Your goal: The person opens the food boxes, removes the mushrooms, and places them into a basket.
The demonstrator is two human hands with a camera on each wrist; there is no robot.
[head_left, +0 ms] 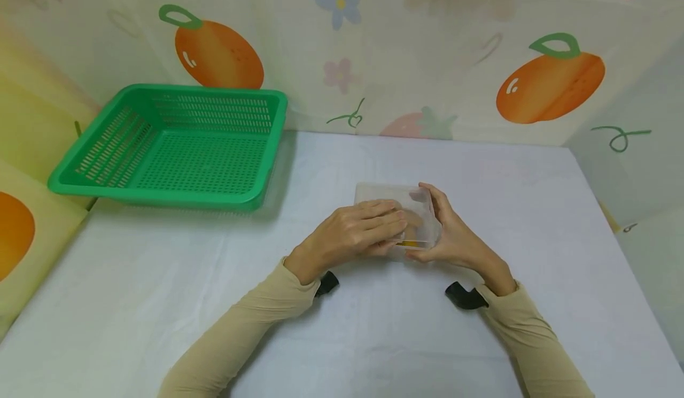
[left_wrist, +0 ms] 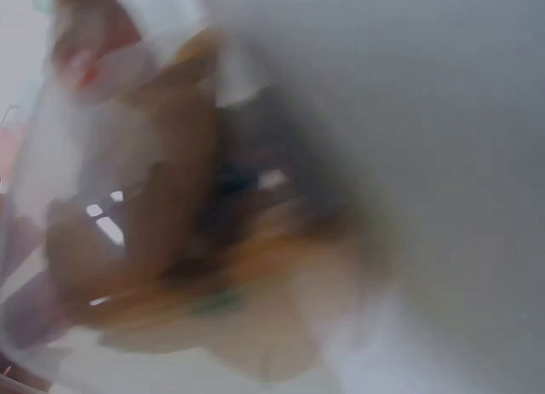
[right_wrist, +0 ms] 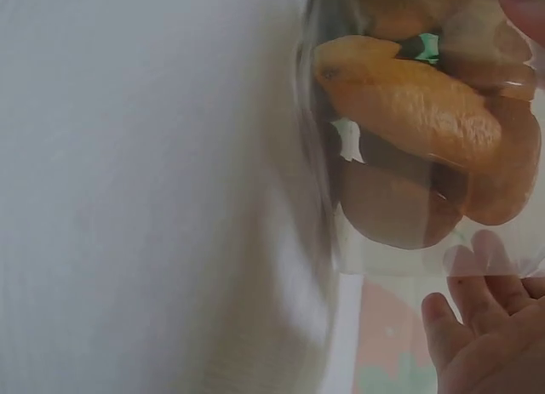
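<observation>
Over the table (head_left: 374, 327), the clear box (head_left: 379, 192) of orange pieces (right_wrist: 417, 109) looks light, stiff, slippery, best held by opposite walls; the right hand (head_left: 453, 228) grips its right end; the left hand (head_left: 352, 231) overlaps it, hold unclear.

The box (head_left: 402, 193) is clear, the basket (head_left: 160, 196) green, the sleeves (head_left: 235, 327) beige, the backdrop (head_left: 427, 65) fruit-patterned.

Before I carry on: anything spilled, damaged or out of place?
Nothing looks spilled or damaged; the orange pieces sit inside the clear box in the right hand. Mildly odd: the green basket seems to jut past the left edge of the table, though the angle may mislead.
</observation>
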